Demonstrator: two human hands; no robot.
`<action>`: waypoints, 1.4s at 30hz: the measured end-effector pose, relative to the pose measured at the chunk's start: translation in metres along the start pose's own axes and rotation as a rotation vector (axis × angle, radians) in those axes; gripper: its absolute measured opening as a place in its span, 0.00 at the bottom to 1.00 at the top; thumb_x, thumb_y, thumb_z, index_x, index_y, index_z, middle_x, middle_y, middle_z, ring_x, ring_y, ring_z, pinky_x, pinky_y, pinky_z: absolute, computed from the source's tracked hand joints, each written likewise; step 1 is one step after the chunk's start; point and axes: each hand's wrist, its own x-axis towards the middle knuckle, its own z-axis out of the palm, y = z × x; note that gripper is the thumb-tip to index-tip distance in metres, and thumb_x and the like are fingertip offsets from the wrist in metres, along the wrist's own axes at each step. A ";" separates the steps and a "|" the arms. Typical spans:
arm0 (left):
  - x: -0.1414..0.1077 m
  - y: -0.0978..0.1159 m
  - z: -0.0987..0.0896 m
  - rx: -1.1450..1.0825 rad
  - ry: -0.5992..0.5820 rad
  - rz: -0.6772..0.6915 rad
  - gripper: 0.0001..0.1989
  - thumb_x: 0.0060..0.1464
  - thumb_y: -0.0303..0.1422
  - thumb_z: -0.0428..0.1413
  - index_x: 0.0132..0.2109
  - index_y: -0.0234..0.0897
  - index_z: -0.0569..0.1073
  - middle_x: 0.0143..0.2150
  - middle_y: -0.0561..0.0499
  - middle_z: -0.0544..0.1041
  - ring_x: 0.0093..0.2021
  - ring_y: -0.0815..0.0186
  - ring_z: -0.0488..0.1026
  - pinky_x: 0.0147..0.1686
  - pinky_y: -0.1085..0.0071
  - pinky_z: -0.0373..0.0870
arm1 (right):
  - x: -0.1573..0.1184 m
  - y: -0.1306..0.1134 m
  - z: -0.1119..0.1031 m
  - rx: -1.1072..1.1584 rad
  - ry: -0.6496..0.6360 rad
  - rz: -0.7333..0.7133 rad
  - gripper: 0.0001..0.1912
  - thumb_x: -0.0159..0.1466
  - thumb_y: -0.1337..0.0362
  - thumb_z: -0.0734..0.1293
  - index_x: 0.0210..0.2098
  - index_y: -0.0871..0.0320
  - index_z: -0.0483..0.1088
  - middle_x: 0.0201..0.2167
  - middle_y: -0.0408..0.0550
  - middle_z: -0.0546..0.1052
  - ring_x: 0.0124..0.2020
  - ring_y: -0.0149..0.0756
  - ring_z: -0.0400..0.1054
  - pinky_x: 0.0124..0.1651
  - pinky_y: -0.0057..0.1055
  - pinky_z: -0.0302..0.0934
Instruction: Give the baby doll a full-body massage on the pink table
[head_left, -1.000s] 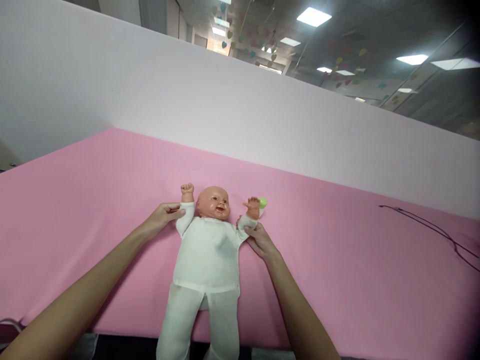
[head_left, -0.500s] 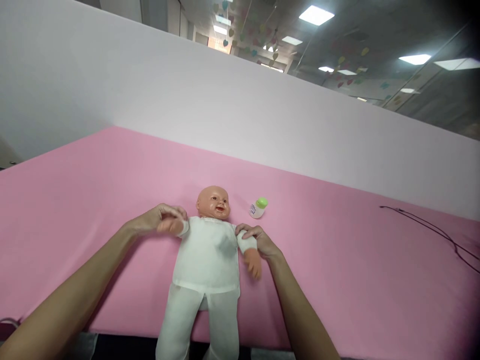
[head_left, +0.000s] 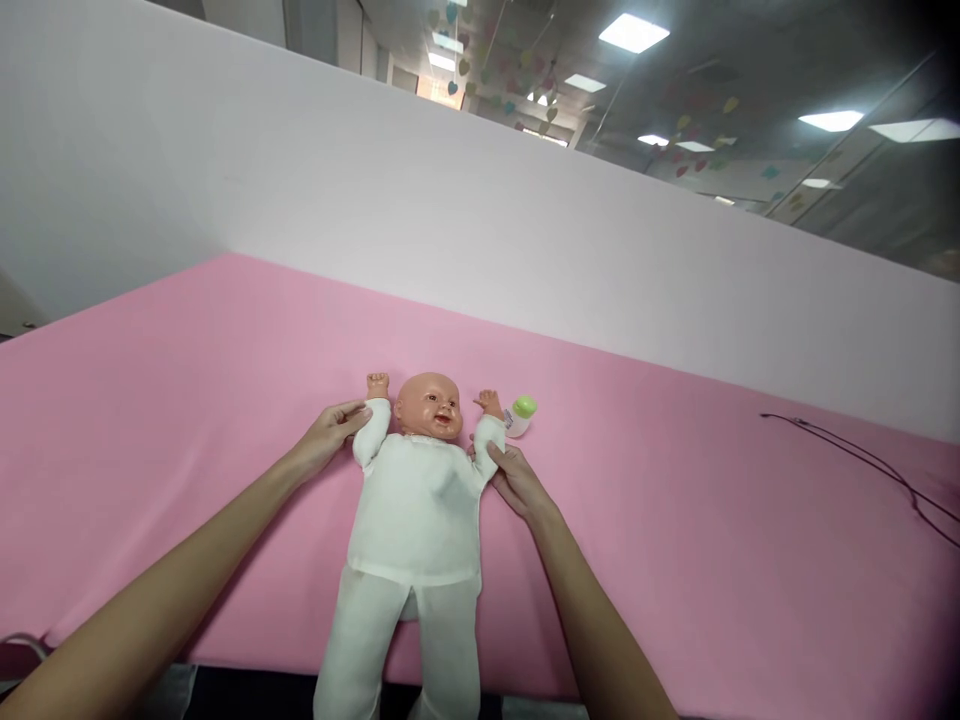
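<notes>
A baby doll (head_left: 418, 510) in a white top and white trousers lies face up, its head toward the wall and its legs reaching past the near edge. Both of its arms are bent upward beside its head. My left hand (head_left: 334, 430) is closed on the doll's sleeved arm at the left, with thumb and fingers at the cuff. At the other side my right hand (head_left: 516, 478) grips the opposite sleeved arm, the thumb in front and most fingers hidden behind the sleeve. A small bottle with a green cap (head_left: 523, 415) lies tilted just beyond the doll's raised hand.
The doll rests on a pink padded surface (head_left: 660, 520). A white wall (head_left: 480, 230) borders it at the back and left. A thin dark cord (head_left: 862, 455) lies at the far right.
Both doll arms have swung from pointing out and down to pointing up beside the head. My hands have moved with them and still hold the sleeves.
</notes>
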 end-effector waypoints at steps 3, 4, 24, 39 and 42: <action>0.001 -0.005 0.002 -0.022 0.085 -0.027 0.43 0.55 0.50 0.69 0.72 0.39 0.67 0.45 0.45 0.83 0.42 0.57 0.80 0.42 0.65 0.74 | 0.000 -0.001 0.000 -0.051 0.006 0.021 0.21 0.58 0.49 0.82 0.39 0.61 0.83 0.36 0.51 0.83 0.39 0.38 0.75 0.51 0.35 0.68; 0.001 -0.005 0.001 -0.022 0.081 -0.025 0.42 0.55 0.50 0.69 0.71 0.39 0.68 0.45 0.44 0.83 0.42 0.57 0.80 0.42 0.65 0.74 | 0.000 -0.001 -0.001 -0.065 -0.007 0.017 0.21 0.58 0.49 0.82 0.39 0.61 0.84 0.36 0.51 0.83 0.39 0.38 0.75 0.51 0.35 0.68; -0.007 0.018 -0.010 0.146 -0.329 0.015 0.16 0.51 0.43 0.72 0.43 0.37 0.86 0.41 0.43 0.82 0.41 0.57 0.78 0.43 0.64 0.74 | -0.005 -0.001 -0.011 -0.141 -0.174 -0.055 0.20 0.49 0.60 0.86 0.40 0.53 0.84 0.45 0.48 0.81 0.50 0.43 0.74 0.55 0.37 0.67; -0.001 0.009 -0.014 -0.035 -0.166 -0.035 0.20 0.49 0.45 0.73 0.44 0.37 0.84 0.39 0.44 0.82 0.39 0.57 0.79 0.43 0.62 0.75 | -0.007 -0.005 -0.010 -0.261 -0.262 -0.044 0.17 0.53 0.57 0.85 0.40 0.52 0.85 0.50 0.50 0.81 0.52 0.43 0.74 0.56 0.39 0.67; -0.007 0.020 -0.017 0.108 -0.400 0.012 0.18 0.45 0.41 0.75 0.41 0.39 0.85 0.43 0.42 0.80 0.41 0.55 0.78 0.42 0.61 0.74 | -0.007 -0.007 -0.014 -0.366 -0.401 -0.127 0.06 0.57 0.58 0.82 0.33 0.50 0.86 0.53 0.51 0.79 0.57 0.44 0.71 0.61 0.42 0.64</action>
